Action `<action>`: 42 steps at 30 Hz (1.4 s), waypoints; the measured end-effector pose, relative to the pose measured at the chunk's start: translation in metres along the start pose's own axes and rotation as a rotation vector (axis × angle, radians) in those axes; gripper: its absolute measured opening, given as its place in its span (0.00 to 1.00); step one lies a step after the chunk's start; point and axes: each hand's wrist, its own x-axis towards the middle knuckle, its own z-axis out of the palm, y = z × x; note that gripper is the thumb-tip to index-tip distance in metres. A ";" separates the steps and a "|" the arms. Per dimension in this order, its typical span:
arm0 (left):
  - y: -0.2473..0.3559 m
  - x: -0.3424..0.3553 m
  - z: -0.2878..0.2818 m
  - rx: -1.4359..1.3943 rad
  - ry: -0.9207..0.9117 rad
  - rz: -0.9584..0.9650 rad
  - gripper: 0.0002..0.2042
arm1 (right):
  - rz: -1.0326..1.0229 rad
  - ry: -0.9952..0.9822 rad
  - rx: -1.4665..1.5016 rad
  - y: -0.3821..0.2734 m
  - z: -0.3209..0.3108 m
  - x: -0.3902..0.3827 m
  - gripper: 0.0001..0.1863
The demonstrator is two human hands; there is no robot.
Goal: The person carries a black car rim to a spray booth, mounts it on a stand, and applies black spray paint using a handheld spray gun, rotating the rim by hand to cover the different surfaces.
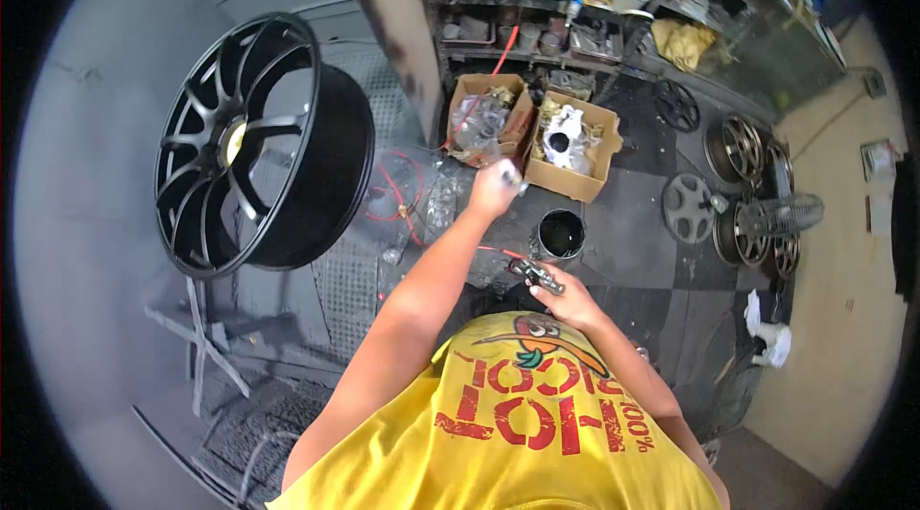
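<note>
My left hand (496, 189) reaches forward toward two cardboard boxes (594, 179) filled with crumpled plastic and paper, its fingers closed round a small pale, silvery object (513, 176) that I cannot make out. My right hand (561, 299), lower down, grips a metal spray gun (527, 270) attached to a red hose (412, 227). Just beyond that gun is a metal bucket (563, 234) with a dark inside. To my left, a large black multi-spoke wheel rim (340, 155) is mounted on a grey stand (196, 337).
Cluttered shelves (508, 50) with cans, tape and trays line the back. Several wheel rims (738, 150) lean at the right beside a fan (795, 213), with white crumpled material (771, 337) lower down. Booth walls (86, 174) bound the left.
</note>
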 end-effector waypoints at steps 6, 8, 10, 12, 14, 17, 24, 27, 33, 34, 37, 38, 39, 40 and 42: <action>0.087 0.090 0.022 -0.122 0.010 0.160 0.17 | -0.042 0.124 -0.033 -0.002 -0.005 -0.022 0.26; 0.076 0.105 0.020 -0.302 0.039 0.071 0.16 | -0.048 0.106 -0.020 -0.001 -0.002 -0.020 0.26; 0.072 0.105 0.009 -0.355 -0.033 -0.004 0.10 | -0.041 0.108 -0.002 0.007 -0.001 -0.020 0.27; 0.065 0.072 -0.006 -0.100 0.004 0.073 0.09 | -0.051 0.139 -0.060 0.016 -0.003 -0.019 0.28; 0.022 0.031 -0.018 -0.065 -0.032 0.193 0.15 | 0.011 0.092 -0.011 -0.003 -0.005 -0.017 0.27; -0.071 -0.078 -0.017 0.001 -0.239 -0.055 0.25 | 0.100 0.022 -0.022 0.000 -0.005 0.000 0.28; -0.157 -0.342 -0.049 0.128 -0.331 -0.009 0.24 | -0.174 -0.141 -0.064 -0.001 0.021 0.059 0.30; -0.050 -0.289 -0.110 -0.026 -0.253 -0.574 0.10 | -0.040 -0.234 -0.108 -0.007 0.030 0.074 0.30; 0.049 -0.225 -0.146 -0.068 0.439 -0.192 0.40 | -0.358 -0.417 -0.266 -0.030 0.081 0.099 0.31; 0.048 -0.224 -0.147 -0.020 0.444 -0.212 0.48 | -0.388 -0.451 -0.272 -0.030 0.093 0.103 0.31; 0.031 -0.232 -0.152 0.031 0.499 -0.255 0.58 | -0.301 -0.596 -0.422 -0.050 0.117 0.100 0.30; 0.025 -0.237 -0.155 -0.005 0.533 -0.254 0.58 | -0.359 -0.607 -0.446 -0.051 0.125 0.100 0.28; 0.022 -0.243 -0.158 -0.040 0.570 -0.251 0.57 | -0.350 -0.615 -0.476 -0.050 0.130 0.098 0.29; 0.017 -0.256 -0.156 -0.163 0.607 -0.220 0.51 | -0.348 -0.670 -0.472 -0.052 0.135 0.099 0.30; -0.001 -0.274 -0.142 -0.508 0.817 -0.267 0.32 | -0.463 -0.660 -0.428 -0.042 0.143 0.099 0.32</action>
